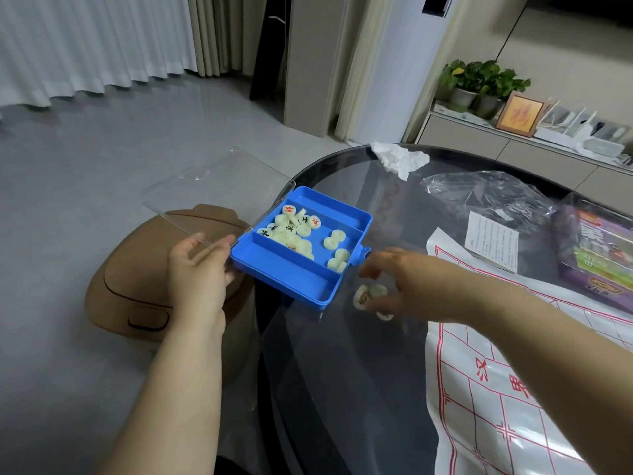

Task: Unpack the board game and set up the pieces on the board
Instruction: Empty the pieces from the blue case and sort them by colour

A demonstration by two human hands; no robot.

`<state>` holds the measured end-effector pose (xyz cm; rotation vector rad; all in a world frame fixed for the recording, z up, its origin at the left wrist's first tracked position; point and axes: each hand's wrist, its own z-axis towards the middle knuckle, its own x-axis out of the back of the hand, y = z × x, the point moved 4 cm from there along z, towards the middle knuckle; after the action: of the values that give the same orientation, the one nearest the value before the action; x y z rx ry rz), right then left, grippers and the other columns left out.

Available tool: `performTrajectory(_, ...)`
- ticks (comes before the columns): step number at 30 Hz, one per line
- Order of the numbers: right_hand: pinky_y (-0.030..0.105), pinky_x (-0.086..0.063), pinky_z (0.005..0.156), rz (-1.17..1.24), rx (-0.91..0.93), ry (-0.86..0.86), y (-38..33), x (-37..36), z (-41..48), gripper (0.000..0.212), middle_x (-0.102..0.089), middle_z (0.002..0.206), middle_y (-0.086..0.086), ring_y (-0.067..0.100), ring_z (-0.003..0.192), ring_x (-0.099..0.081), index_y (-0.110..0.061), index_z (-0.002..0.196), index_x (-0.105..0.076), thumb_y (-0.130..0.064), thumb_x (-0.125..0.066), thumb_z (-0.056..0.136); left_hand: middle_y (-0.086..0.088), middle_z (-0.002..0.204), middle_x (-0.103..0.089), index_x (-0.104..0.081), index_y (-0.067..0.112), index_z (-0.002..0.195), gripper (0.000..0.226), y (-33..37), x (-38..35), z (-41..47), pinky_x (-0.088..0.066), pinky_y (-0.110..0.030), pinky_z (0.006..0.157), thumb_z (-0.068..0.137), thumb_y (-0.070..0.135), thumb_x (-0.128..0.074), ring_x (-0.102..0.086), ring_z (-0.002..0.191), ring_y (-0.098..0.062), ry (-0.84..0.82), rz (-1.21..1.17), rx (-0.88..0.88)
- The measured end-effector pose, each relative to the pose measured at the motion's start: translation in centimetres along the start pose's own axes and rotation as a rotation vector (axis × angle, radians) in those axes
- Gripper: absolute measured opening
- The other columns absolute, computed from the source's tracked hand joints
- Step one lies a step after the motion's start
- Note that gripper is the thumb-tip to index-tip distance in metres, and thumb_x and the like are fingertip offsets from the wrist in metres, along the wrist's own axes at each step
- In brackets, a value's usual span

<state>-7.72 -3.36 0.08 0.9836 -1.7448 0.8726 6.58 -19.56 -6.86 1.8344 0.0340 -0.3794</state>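
Observation:
A blue plastic case (291, 272) with three compartments lies at the left edge of the dark glass table (342, 371), its clear lid (212, 186) swung open over the floor. Several pale round chess pieces (291, 231) with red or black characters lie in its middle compartment. My left hand (198, 269) grips the case's left side at the lid hinge. My right hand (404, 286) hovers over three loose pieces (368, 294) on the glass, fingers curled round them. The white paper board (513, 389) with red grid lines lies to the right.
A brown stool (144, 275) stands on the floor under the lid. On the table's far side lie a crumpled white tissue (399, 159), a clear plastic bag (489, 197), an instruction sheet (493, 243) and a purple game box (596, 255).

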Motion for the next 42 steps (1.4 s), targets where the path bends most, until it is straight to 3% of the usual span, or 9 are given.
performTrajectory(3,0.015,-0.036,0.063,0.099,0.018,0.158,-0.1,1.7,0.5,0.033,-0.049,0.099,-0.009,0.0,0.069,-0.044,-0.022,0.114,-0.055,-0.032,-0.062,0.083,0.0,0.091,-0.06,-0.04,0.013,0.128,0.047,0.1,-0.1,-0.1,-0.049,-0.019,0.062,0.086,0.004,-0.058,-0.061,0.084,-0.009,-0.007,0.008,-0.011)
performTrajectory(6,0.019,-0.035,0.069,0.169,0.053,0.286,-1.4,2.9,2.9,0.029,-0.05,0.108,-0.004,0.005,0.073,-0.045,-0.022,0.114,-0.056,-0.025,-0.06,0.085,0.0,0.095,-0.059,-0.039,0.011,0.128,0.043,0.2,-0.3,-0.3,-0.048,-0.021,0.061,0.088,0.004,-0.054,-0.058,0.08,-0.005,-0.014,0.042,-0.042)
performTrajectory(11,0.028,-0.036,0.095,0.034,0.17,0.141,-4.7,2.5,8.4,0.047,-0.035,0.137,0.002,0.02,0.122,-0.039,-0.025,0.132,-0.044,-0.02,-0.057,0.087,0.0,0.099,-0.059,-0.038,0.011,0.126,0.037,0.0,-0.3,-0.3,-0.046,-0.021,0.058,0.091,0.004,-0.049,-0.051,0.072,0.002,-0.028,0.063,-0.075)
performTrajectory(16,0.036,-0.039,0.1,-0.063,0.133,-0.059,-5.0,1.9,10.4,0.056,-0.027,0.141,0.003,0.025,0.123,-0.038,-0.033,0.136,-0.035,-0.018,-0.055,0.086,-0.001,0.096,-0.061,-0.039,0.019,0.11,0.028,0.2,-0.4,-0.3,-0.047,-0.022,0.059,0.09,0.003,-0.05,-0.054,0.072,0.002,-0.025,0.057,-0.078)
performTrajectory(20,0.031,-0.042,0.092,-0.106,0.125,-0.067,-5.1,1.9,10.3,0.053,-0.027,0.137,0.005,0.025,0.114,-0.042,-0.03,0.133,-0.038,-0.019,-0.057,0.085,-0.001,0.095,-0.061,-0.039,0.02,0.107,0.028,0.3,-0.5,-0.4,-0.048,-0.022,0.059,0.089,0.002,-0.051,-0.054,0.07,0.003,-0.015,0.059,-0.081)
performTrajectory(23,0.026,-0.035,0.08,-0.096,0.111,-0.04,-4.9,1.8,10.2,0.052,-0.031,0.132,0.006,0.02,0.1,-0.039,-0.025,0.132,-0.037,-0.017,-0.058,0.085,-0.001,0.096,-0.061,-0.039,0.021,0.108,0.028,0.4,-0.5,-0.6,-0.049,-0.021,0.059,0.089,0.003,-0.051,-0.054,0.069,0.003,-0.012,0.069,-0.082)
performTrajectory(30,0.025,-0.032,0.072,-0.153,0.08,0.009,-5.0,1.3,10.3,0.043,-0.032,0.126,0.007,0.02,0.083,-0.038,-0.018,0.127,-0.041,-0.018,-0.055,0.086,0.0,0.097,-0.061,-0.039,0.022,0.107,0.028,0.5,-0.5,-0.8,-0.048,-0.019,0.057,0.09,0.004,-0.051,-0.055,0.066,0.005,-0.013,0.076,-0.085)
performTrajectory(35,0.025,-0.035,0.068,-0.124,0.064,0.016,-4.9,1.1,10.6,0.041,-0.031,0.112,0.003,0.02,0.079,-0.043,-0.017,0.124,-0.042,-0.019,-0.056,0.086,-0.001,0.098,-0.062,-0.039,0.021,0.107,0.027,0.4,-0.4,-0.7,-0.05,-0.019,0.056,0.089,0.004,-0.052,-0.056,0.069,0.003,-0.015,0.093,-0.084)
performTrajectory(42,0.019,-0.029,0.051,-0.112,0.022,0.094,-4.3,1.3,10.5,0.025,-0.033,0.097,0.001,0.016,0.075,-0.042,-0.011,0.111,-0.052,-0.013,-0.054,0.086,0.003,0.092,-0.061,-0.038,0.021,0.105,0.026,0.4,-0.8,-0.8,-0.05,-0.018,0.058,0.089,0.004,-0.051,-0.06,0.078,-0.001,-0.045,0.115,-0.111)
